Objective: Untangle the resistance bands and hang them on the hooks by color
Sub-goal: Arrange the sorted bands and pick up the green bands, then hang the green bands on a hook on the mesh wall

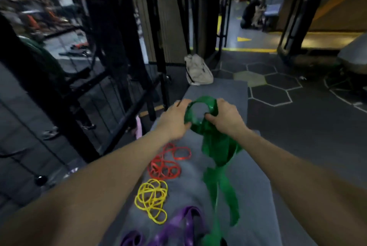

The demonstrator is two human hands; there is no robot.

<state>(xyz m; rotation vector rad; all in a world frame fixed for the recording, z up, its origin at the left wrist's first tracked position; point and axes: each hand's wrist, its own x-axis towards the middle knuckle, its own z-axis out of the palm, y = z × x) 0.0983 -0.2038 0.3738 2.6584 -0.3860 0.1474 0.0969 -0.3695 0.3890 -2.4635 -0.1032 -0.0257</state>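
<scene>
Both my hands hold a wide green resistance band (216, 146) up above a grey mat (254, 196). My left hand (174, 120) grips the left side of the band's upper loop. My right hand (224, 116) grips the bunched right side. The rest of the green band hangs twisted down toward me. On the mat lie a red band tangle (166, 164), a yellow band tangle (153, 200) and a purple band (178, 228), each in its own pile. No hooks are plainly visible.
A black metal rack (111, 66) stands along the left. A pale bag (197, 70) sits at the mat's far end. Dark hexagon-patterned floor (278, 90) lies to the right. A person crouches far back (252, 14).
</scene>
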